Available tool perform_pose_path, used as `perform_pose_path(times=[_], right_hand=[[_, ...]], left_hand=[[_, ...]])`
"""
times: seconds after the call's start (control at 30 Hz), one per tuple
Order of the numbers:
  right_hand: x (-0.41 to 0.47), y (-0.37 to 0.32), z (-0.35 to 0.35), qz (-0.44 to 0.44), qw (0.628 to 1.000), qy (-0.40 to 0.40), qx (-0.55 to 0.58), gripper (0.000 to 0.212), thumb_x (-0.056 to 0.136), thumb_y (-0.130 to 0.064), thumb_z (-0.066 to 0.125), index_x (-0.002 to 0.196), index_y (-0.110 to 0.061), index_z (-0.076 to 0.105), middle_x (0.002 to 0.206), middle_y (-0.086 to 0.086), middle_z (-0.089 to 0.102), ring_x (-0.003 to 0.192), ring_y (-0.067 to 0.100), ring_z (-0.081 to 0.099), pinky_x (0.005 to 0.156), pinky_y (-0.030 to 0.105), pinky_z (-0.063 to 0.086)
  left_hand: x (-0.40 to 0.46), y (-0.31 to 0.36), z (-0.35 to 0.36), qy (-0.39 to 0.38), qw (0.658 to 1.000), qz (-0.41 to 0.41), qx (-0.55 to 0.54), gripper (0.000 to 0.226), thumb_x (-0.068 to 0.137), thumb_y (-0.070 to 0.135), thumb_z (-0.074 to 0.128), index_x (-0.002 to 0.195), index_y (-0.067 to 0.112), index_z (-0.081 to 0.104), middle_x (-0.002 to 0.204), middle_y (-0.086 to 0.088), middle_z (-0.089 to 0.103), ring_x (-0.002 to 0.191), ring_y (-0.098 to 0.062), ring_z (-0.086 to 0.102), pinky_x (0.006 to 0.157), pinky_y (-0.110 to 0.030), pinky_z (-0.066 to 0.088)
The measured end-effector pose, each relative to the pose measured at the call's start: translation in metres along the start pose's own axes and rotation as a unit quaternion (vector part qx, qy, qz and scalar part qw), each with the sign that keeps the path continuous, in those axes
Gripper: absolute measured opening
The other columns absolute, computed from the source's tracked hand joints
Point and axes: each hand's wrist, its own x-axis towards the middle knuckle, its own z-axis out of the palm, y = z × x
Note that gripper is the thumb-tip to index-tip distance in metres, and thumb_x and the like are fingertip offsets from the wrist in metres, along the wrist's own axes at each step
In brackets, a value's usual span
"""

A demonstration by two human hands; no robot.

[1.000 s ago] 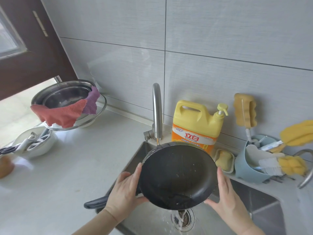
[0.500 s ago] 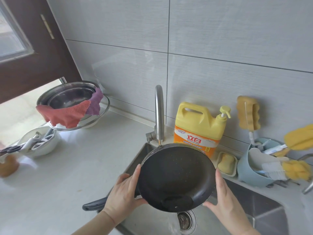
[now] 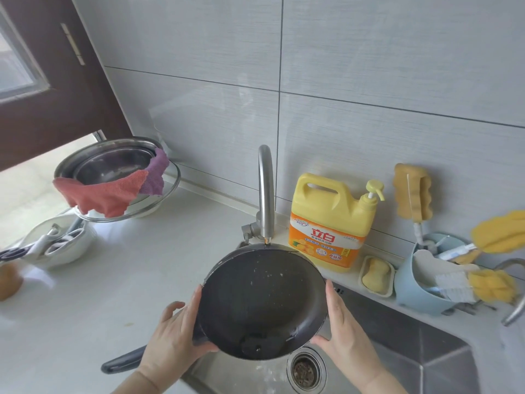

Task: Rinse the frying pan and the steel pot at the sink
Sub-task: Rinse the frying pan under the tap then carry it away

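The black frying pan [image 3: 262, 302] is tipped up over the sink [image 3: 443, 362], right under the tap [image 3: 265, 194]. The left hand [image 3: 176, 336] curls around the pan's left edge, near where the handle [image 3: 122, 364] sticks out. The right hand [image 3: 345, 331] presses flat, fingers straight, on the right edge. So 2 hands hold 1 pan.

The pan looks wet, so it could slip and bang into the sink. If it tips more, water could splash onto the counter [image 3: 113, 294]. Its top rim is very close to the tap's tip and could bump it. Little white bits sit inside the pan, so it may need more rinsing.

The steel pot [image 3: 113, 163] waits far off to the left, with a red cloth [image 3: 102, 191] over its edge. A yellow soap jug [image 3: 332, 220] stands just behind the sink. The wall is gray tile.
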Motion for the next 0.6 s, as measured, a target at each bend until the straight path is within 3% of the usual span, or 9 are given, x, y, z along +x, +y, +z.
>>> perform_pose_path(times=[0.17,0.33,0.43,0.53,0.6], right_hand=[[-0.012,0.02,-0.013,0.0,0.999,0.034,0.022,0.138,0.064,-0.038,0.088,0.149,-0.04,-0.022,0.159,-0.02,-0.004,0.142,-0.009,0.004,0.109,0.016,0.025],[-0.03,0.043,-0.034,-0.014,0.995,0.093,0.024,0.137,0.051,-0.04,0.084,0.155,-0.027,-0.004,0.161,-0.02,0.005,0.133,0.016,0.037,0.102,0.015,0.031],[-0.04,0.054,-0.045,0.012,0.991,0.13,-0.003,0.15,0.04,-0.032,0.094,0.155,-0.029,-0.004,0.155,-0.006,0.022,0.125,0.026,0.049,0.086,0.03,0.047],[-0.048,0.065,-0.05,0.033,0.984,0.171,-0.023,0.154,0.042,-0.022,0.096,0.152,-0.04,-0.01,0.151,0.001,0.023,0.127,0.037,0.05,0.091,0.043,0.047],[-0.053,0.068,-0.055,0.052,0.983,0.176,-0.019,0.155,0.044,-0.015,0.097,0.151,-0.044,-0.012,0.148,0.008,0.029,0.129,0.038,0.045,0.099,0.036,0.041]], left_hand=[[0.015,0.017,0.012,-0.007,0.999,0.041,-0.008,0.121,0.072,0.069,0.069,0.157,0.01,0.005,0.083,0.011,0.064,0.077,-0.007,0.058,0.093,-0.029,0.036],[0.039,0.052,0.017,0.024,0.994,0.107,-0.007,0.112,0.08,0.067,0.058,0.156,0.008,0.003,0.083,0.008,0.063,0.079,-0.01,0.055,0.092,-0.029,0.037],[0.052,0.069,0.02,0.035,0.99,0.14,-0.005,0.11,0.082,0.062,0.06,0.156,0.009,-0.001,0.088,0.007,0.062,0.078,-0.012,0.058,0.092,-0.031,0.037],[0.063,0.08,0.023,0.034,0.985,0.168,0.001,0.116,0.079,0.057,0.069,0.156,0.009,-0.002,0.087,0.004,0.061,0.077,-0.016,0.06,0.093,-0.033,0.036],[0.069,0.088,0.021,0.026,0.983,0.181,0.011,0.125,0.072,0.051,0.08,0.156,0.008,-0.003,0.085,0.002,0.061,0.075,-0.018,0.061,0.093,-0.034,0.036]])
